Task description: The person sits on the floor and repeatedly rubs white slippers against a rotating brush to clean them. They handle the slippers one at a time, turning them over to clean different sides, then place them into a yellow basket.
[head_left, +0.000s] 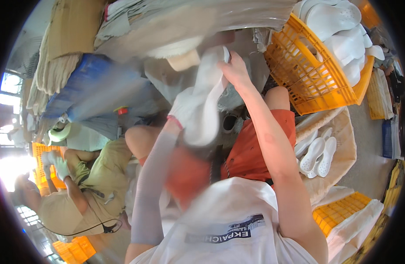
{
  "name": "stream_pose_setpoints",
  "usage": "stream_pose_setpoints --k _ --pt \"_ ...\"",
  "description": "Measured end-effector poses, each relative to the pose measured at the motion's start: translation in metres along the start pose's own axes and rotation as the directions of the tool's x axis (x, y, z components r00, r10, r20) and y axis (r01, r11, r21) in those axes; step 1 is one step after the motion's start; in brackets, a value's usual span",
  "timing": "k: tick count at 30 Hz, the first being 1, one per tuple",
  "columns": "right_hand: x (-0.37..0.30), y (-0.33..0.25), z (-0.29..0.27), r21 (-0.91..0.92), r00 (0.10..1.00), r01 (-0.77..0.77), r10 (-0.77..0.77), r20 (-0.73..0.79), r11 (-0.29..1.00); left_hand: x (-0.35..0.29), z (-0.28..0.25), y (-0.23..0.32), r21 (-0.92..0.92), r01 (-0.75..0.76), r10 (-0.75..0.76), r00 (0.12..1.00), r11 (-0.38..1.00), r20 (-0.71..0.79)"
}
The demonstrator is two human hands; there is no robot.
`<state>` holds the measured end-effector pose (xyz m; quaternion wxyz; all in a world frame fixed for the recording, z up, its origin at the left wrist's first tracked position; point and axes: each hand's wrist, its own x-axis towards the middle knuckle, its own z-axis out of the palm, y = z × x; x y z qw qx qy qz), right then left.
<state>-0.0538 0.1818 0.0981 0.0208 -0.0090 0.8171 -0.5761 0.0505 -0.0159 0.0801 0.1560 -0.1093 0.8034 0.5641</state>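
In front of my knees I hold a white foam shoe sole [207, 116], tilted upright with one end toward me. My left hand [181, 108], in a white glove with a pink cuff, is closed around its left side. At the far end my bare right hand [234, 70] pinches the edge. Just beyond the sole is a pale cream, rounded block or wheel [185, 60], partly hidden under a plastic-wrapped cover; whether the sole touches it I cannot tell. Motion blurs the sole and my left hand.
At upper right an orange crate [295, 66] is heaped with white shoe pieces [334, 20]. Below it a cloth sack [343, 141] holds several white perforated soles [317, 154]. A yellow-orange basket [343, 211] stands lower right. At left sits a co-worker [75, 207] wearing gloves.
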Motion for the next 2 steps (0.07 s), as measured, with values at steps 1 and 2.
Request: stream_pose_setpoints --k 1,2 --pt "-0.007 0.003 0.008 0.092 1.000 -0.005 0.003 0.030 0.996 0.004 0.002 -0.013 -0.079 -0.045 0.047 0.999 0.996 0.028" --pt "-0.015 0.006 0.016 0.182 0.998 -0.019 0.009 0.054 0.983 0.016 0.013 -0.024 -0.271 -0.064 0.073 0.997 0.961 0.022"
